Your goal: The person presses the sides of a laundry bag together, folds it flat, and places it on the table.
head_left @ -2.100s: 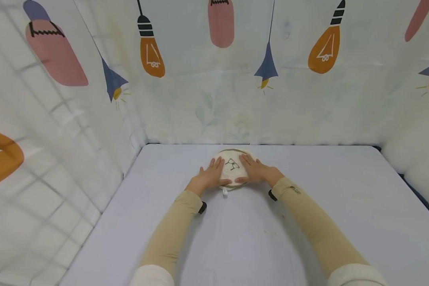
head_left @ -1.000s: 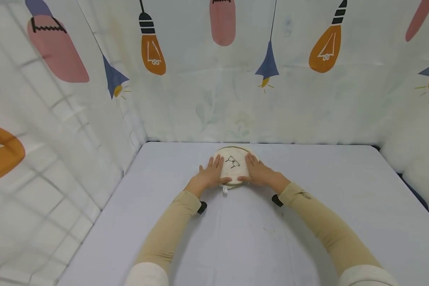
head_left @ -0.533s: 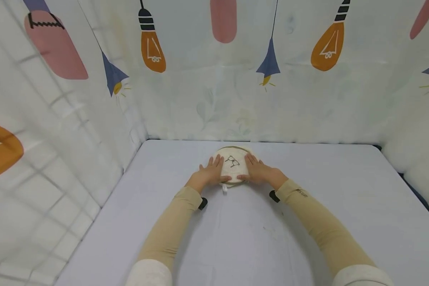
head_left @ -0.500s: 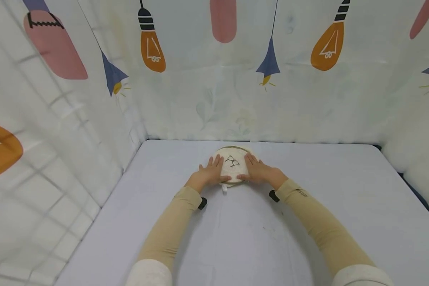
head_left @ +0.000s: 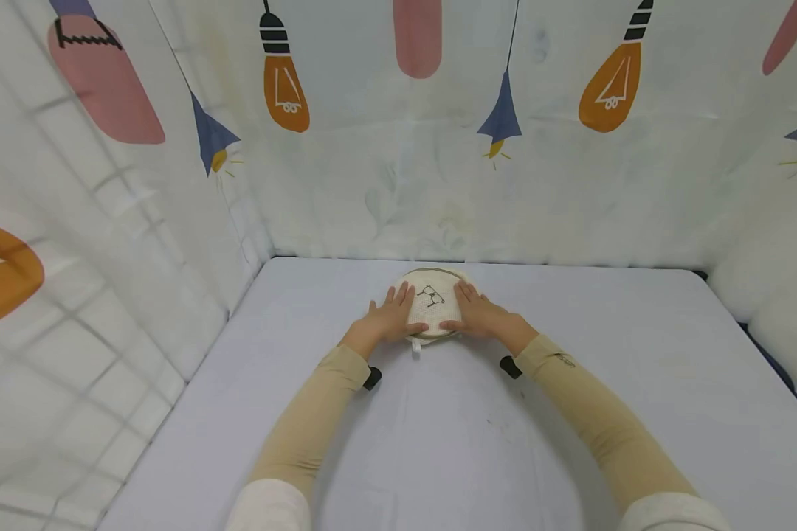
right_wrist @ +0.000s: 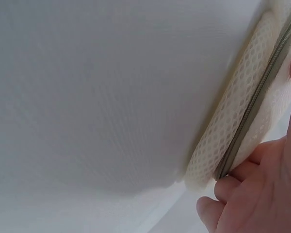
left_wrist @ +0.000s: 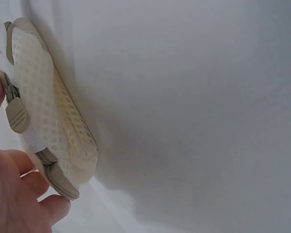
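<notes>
A round cream mesh laundry bag (head_left: 433, 310) lies on the table near its far edge, a small line drawing on top and a white tag (head_left: 416, 346) at its near side. My left hand (head_left: 388, 320) rests on its left side, fingers extended over the top and thumb along the near edge. Mirroring it, my right hand (head_left: 483, 316) presses the right side. In the left wrist view the fingertips touch the olive zipper tape beside a tan zipper pull (left_wrist: 18, 115). The right wrist view shows the zipper (right_wrist: 254, 104) running along the bag's side, fingers against it.
The white-covered table (head_left: 452, 442) stretches toward me and to both sides. Behind it hangs a pale curtain (head_left: 345, 199) printed with lamps and bulbs, and another drapes along the left (head_left: 126, 295). Black wrist cameras (head_left: 373, 378) sit under both wrists.
Since the earliest frame my right hand has slid slightly outward to the right, uncovering more of the bag's top. The left hand stays almost still; the head view has tilted a little.
</notes>
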The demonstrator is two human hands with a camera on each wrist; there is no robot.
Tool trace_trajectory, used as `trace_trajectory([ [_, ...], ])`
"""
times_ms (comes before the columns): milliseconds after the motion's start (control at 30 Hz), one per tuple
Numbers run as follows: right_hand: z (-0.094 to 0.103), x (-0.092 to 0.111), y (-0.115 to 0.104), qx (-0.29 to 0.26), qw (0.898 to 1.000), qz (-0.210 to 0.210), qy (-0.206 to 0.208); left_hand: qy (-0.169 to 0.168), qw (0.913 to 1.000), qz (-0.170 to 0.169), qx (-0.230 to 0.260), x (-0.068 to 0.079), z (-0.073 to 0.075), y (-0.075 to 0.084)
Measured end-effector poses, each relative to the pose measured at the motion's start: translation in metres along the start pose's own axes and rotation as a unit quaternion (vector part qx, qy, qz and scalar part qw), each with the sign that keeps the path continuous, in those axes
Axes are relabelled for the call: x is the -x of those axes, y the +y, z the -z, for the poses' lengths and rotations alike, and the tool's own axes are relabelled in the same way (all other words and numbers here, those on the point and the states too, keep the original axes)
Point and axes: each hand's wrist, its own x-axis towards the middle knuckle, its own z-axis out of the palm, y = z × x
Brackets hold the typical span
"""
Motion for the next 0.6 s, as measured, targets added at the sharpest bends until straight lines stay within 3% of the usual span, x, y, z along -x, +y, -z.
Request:
trace_trajectory([
  [167,0.0,0.006,0.003,-0.002,1.0,-0.002,0.017,0.024,0.9996,-0.009,-0.007,-0.003,-0.004,0.001],
  [367,0.001,0.012,0.006,0.0,1.0,0.009,0.009,0.031,0.9994,-0.006,-0.01,-0.001,-0.01,0.001],
  [600,0.014,0.015,0.007,0.024,0.999,0.011,0.02,0.063,0.9977,-0.01,-0.022,0.004,-0.003,-0.006],
])
